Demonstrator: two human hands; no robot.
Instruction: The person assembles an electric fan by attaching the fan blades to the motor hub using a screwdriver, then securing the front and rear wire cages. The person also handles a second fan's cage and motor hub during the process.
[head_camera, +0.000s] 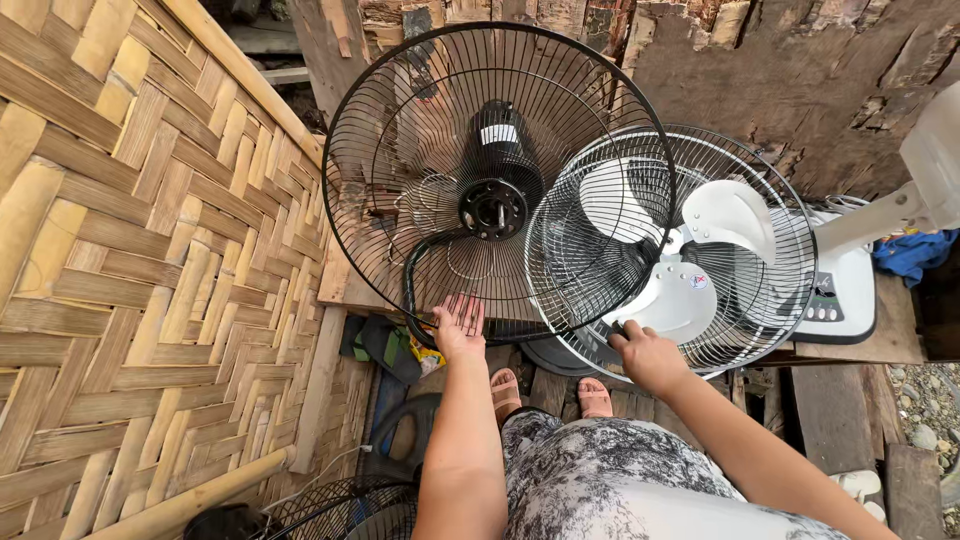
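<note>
floor: wood planks (830, 410)
wall: woven bamboo (150, 250)
left hand (460, 328): fingers apart, under black fan cage (400, 150)
right hand (648, 355): clamped on white fan cage (790, 250) rim

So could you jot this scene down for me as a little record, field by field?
Place: outdoors, beside a woven bamboo wall
Left hand: open, palm up, at the lower rim of the black fan
Right hand: gripping the lower rim of the white fan guard
Black fan: round wire guard, dark motor in the middle, no blades seen
White fan: white blades behind the guard, overlapping the black fan
Underfoot: wooden planks, feet in sandals
</note>
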